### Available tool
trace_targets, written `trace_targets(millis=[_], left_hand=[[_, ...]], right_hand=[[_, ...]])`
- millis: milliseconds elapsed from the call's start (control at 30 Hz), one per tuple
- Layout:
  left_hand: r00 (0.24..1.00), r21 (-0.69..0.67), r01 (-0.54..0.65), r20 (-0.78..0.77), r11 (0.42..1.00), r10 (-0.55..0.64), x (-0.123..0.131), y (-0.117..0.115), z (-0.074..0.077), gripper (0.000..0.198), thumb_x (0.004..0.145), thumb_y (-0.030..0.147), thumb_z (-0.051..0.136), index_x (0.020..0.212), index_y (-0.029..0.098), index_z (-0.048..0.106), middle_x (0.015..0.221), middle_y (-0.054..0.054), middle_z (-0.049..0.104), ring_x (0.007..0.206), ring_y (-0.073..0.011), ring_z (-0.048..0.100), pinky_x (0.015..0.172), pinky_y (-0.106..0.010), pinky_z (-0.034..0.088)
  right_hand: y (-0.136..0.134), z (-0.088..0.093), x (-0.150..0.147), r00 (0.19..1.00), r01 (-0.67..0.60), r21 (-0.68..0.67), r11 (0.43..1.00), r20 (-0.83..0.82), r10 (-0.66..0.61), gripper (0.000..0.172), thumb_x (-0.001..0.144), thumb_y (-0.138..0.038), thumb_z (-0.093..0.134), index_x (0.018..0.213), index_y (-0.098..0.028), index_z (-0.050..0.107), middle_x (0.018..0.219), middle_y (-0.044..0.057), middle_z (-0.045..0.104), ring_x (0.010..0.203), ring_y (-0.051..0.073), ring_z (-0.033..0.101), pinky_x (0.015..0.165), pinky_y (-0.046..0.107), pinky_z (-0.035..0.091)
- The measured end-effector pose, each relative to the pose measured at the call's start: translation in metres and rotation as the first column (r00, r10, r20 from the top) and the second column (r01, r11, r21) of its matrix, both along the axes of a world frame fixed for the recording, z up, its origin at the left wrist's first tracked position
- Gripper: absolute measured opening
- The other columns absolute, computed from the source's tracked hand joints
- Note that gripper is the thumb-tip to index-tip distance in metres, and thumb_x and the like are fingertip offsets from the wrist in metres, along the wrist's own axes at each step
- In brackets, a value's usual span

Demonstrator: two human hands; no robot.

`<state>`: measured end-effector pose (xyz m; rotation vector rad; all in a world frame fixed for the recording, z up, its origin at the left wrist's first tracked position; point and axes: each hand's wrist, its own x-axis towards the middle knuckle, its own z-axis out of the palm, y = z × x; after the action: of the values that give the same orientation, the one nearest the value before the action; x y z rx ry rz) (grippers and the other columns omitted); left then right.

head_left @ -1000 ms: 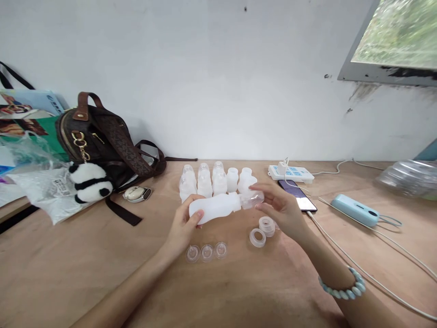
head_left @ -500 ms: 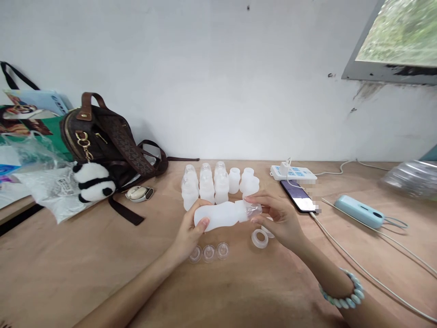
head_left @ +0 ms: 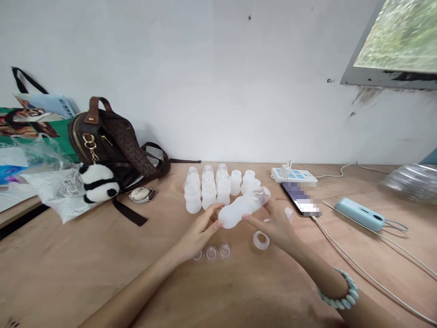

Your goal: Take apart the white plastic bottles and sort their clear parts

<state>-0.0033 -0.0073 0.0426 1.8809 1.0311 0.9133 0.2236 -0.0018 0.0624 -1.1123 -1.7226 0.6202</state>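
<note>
A milky-white baby bottle (head_left: 235,212) with a clear cap on its top end lies tilted in the air between my two hands. My left hand (head_left: 198,233) pinches its base with thumb and fingers. Around the capped end my right hand (head_left: 279,224) is closed, its thumb along the bottle's side and its other fingers partly hidden. Below the bottle are several clear nipples (head_left: 210,253) in a row. A white collar ring (head_left: 261,240) lies under my right hand, and a clear cap (head_left: 289,214) shows just beyond it.
Capped bottles (head_left: 208,191) stand in rows behind, beside open-necked bottles (head_left: 235,182). At right are a power strip (head_left: 294,175), a phone (head_left: 298,198), a blue power bank (head_left: 359,214) and cables. A backpack (head_left: 112,141) with a panda plush (head_left: 99,183) sits at left.
The bottle has turned so its capped end points up and away, and has shifted right. My right hand has moved from the cap's tip to around the capped end; my left has slid to the base.
</note>
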Motion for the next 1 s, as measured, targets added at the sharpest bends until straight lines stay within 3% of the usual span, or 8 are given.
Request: trace_targets(millis=[100, 200, 367, 533, 800, 900, 1000], left_hand=[[0.997, 0.019, -0.07, -0.045, 0.997, 0.071, 0.001, 0.002, -0.001, 0.039, 0.097, 0.045, 0.041, 0.127, 0.023, 0.048, 0.107, -0.006, 0.063, 0.108, -0.0238, 0.057, 0.099, -0.04, 0.044], [0.994, 0.033, -0.092, -0.063, 0.995, 0.094, 0.002, 0.001, -0.002, 0.037, 0.097, 0.045, 0.039, 0.124, 0.022, 0.049, 0.106, -0.006, 0.062, 0.105, -0.0231, 0.058, 0.097, -0.038, 0.044], [0.992, 0.058, -0.101, -0.066, 0.993, 0.105, 0.003, -0.001, -0.001, 0.038, 0.097, 0.045, 0.039, 0.125, 0.021, 0.049, 0.105, -0.007, 0.063, 0.102, -0.0232, 0.058, 0.095, -0.038, 0.045], [0.99, 0.08, -0.115, -0.073, 0.99, 0.121, 0.002, 0.0, 0.001, 0.037, 0.097, 0.044, 0.039, 0.123, 0.022, 0.051, 0.104, -0.007, 0.063, 0.1, -0.0231, 0.059, 0.094, -0.038, 0.045], [0.985, 0.092, -0.089, -0.142, 0.992, 0.101, -0.001, 0.0, 0.008, 0.029, 0.096, 0.041, 0.043, 0.106, 0.021, 0.062, 0.101, -0.007, 0.068, 0.094, -0.0232, 0.062, 0.088, -0.037, 0.048], [0.978, 0.093, -0.056, -0.193, 0.994, 0.073, -0.005, 0.001, 0.012, 0.03, 0.095, 0.042, 0.044, 0.103, 0.022, 0.065, 0.101, -0.006, 0.069, 0.093, -0.023, 0.062, 0.088, -0.036, 0.048], [0.965, -0.001, 0.024, -0.262, 1.0, -0.024, -0.012, 0.003, 0.016, 0.032, 0.094, 0.043, 0.047, 0.103, 0.021, 0.067, 0.103, -0.006, 0.07, 0.095, -0.0232, 0.063, 0.086, -0.035, 0.048]], right_hand=[[0.016, 0.004, 0.006, 0.953, 0.139, 0.18, 0.974, 0.242, -0.181, 0.032, 0.076, -0.041, 0.07, 0.098, -0.02, 0.06, 0.099, 0.009, 0.068, 0.1, 0.032, 0.059, 0.087, 0.049, 0.046], [0.032, 0.003, 0.007, 0.88, 0.162, 0.318, 0.934, 0.382, -0.283, 0.029, 0.076, -0.038, 0.07, 0.097, -0.019, 0.061, 0.11, 0.012, 0.066, 0.108, 0.034, 0.053, 0.093, 0.051, 0.04], [0.053, 0.002, 0.002, 0.739, 0.211, 0.419, 0.883, 0.522, -0.425, 0.03, 0.079, -0.046, 0.068, 0.09, -0.019, 0.065, 0.134, 0.015, 0.051, 0.12, 0.038, 0.042, 0.095, 0.054, 0.035], [0.071, 0.006, -0.004, 0.634, 0.217, 0.444, 0.869, 0.613, -0.471, 0.035, 0.08, -0.052, 0.067, 0.087, -0.018, 0.069, 0.14, 0.015, 0.044, 0.128, 0.041, 0.034, 0.099, 0.059, 0.03], [0.079, -0.002, -0.01, 0.58, 0.261, 0.476, 0.84, 0.618, -0.53, 0.042, 0.084, -0.056, 0.063, 0.095, -0.017, 0.07, 0.137, 0.018, 0.048, 0.131, 0.04, 0.034, 0.102, 0.06, 0.026], [0.075, 0.0, -0.005, 0.598, 0.259, 0.503, 0.824, 0.587, -0.546, 0.045, 0.085, -0.058, 0.062, 0.101, -0.017, 0.069, 0.141, 0.018, 0.045, 0.132, 0.04, 0.033, 0.102, 0.06, 0.026], [0.064, 0.007, 0.005, 0.642, 0.247, 0.546, 0.801, 0.526, -0.557, 0.041, 0.085, -0.053, 0.064, 0.106, -0.018, 0.066, 0.143, 0.017, 0.044, 0.133, 0.039, 0.033, 0.104, 0.059, 0.025]])
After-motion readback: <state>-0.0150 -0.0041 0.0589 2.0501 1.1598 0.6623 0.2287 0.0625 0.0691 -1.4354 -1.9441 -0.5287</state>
